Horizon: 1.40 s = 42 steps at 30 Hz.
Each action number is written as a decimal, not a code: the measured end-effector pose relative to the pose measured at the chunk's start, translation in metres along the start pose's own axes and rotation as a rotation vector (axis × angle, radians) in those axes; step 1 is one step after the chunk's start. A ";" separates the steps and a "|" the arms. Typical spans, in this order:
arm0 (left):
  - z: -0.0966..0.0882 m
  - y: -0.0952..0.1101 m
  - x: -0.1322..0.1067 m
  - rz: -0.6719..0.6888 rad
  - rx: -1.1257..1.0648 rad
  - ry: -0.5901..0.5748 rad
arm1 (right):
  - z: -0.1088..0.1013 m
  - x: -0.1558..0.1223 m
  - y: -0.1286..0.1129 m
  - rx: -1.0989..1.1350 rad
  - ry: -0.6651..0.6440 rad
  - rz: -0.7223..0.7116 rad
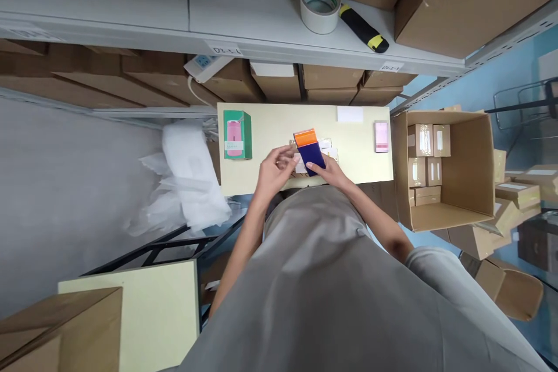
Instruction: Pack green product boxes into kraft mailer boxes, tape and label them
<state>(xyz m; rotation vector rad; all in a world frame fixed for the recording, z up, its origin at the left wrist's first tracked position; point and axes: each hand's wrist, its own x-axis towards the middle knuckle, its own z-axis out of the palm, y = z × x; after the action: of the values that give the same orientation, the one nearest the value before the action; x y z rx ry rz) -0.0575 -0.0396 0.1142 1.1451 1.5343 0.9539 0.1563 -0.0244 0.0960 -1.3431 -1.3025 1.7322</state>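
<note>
A slim dark blue box with an orange end (310, 151) is held over the pale table by my right hand (332, 172), its thumb lying across the lower part. Close to the box's left side is my left hand (277, 170), fingers loosely curved and apart from the thumb, with nothing plainly in it. Beneath the box, a small taped package with white labels (331, 153) lies on the table, partly hidden by the box and both hands.
On the table (270, 122) are a green box with a pink picture (238, 135), a white card (350, 114) and a pink box (381, 136). An open carton (462, 171) with small boxes stands right. Tape (320, 4) and a cutter (364, 28) lie on the shelf. Bubble wrap (192, 177) hangs left.
</note>
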 end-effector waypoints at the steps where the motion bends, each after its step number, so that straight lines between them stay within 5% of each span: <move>1: -0.004 0.003 0.004 -0.001 -0.013 0.014 | -0.002 -0.003 -0.001 -0.036 -0.027 -0.015; 6: -0.022 0.020 0.015 0.004 -0.035 -0.101 | -0.012 -0.019 -0.007 -0.203 -0.180 -0.035; 13: -0.035 0.041 0.009 0.077 0.005 -0.211 | -0.028 -0.032 -0.027 -0.450 -0.232 -0.109; 23: -0.040 0.060 -0.017 0.166 -0.012 -0.090 | -0.047 -0.040 -0.040 -0.757 -0.178 -0.317; 31: -0.049 0.077 -0.044 0.294 0.062 -0.034 | -0.047 -0.052 -0.048 -0.915 -0.062 -0.655; 42: -0.050 0.113 -0.077 0.536 0.237 0.030 | -0.047 -0.075 -0.065 -1.123 0.118 -0.886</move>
<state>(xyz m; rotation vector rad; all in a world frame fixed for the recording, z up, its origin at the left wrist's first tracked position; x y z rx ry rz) -0.0745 -0.0877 0.2513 1.7748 1.4141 1.1584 0.2173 -0.0507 0.1832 -0.9973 -2.4256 0.2517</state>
